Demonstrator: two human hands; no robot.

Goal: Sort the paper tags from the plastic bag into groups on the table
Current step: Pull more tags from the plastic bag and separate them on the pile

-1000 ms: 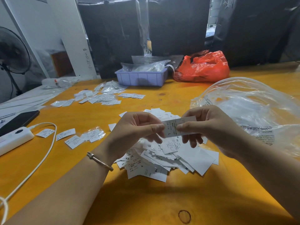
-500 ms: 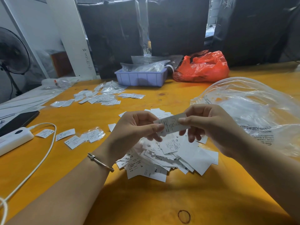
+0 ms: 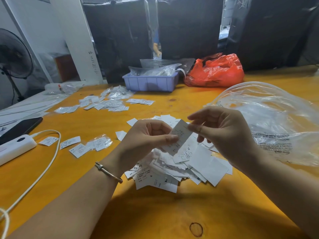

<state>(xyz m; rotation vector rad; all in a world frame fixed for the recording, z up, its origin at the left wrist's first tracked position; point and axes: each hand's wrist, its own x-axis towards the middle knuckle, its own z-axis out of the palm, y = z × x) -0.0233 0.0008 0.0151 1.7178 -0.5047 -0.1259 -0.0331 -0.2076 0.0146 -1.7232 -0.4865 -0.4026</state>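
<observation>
Nearest, on the orange bench point(image 3: 215, 213): a loose pile of paper tags point(image 3: 181, 168). Just above it, left hand point(image 3: 146, 142) and right hand point(image 3: 222, 133), each pinching one end of a single tilted tag point(image 3: 180, 133); print on it too blurred to read. Right of the pile, a clear plastic bag point(image 3: 269, 118), crumpled, seemingly almost emptied. Left, a few tags in a row point(image 3: 77, 145) beside a white power strip point(image 3: 15, 148). Farther back, more grouped tags point(image 3: 107, 104), then a purple tray point(image 3: 150, 82) and red bag point(image 3: 215, 71).
</observation>
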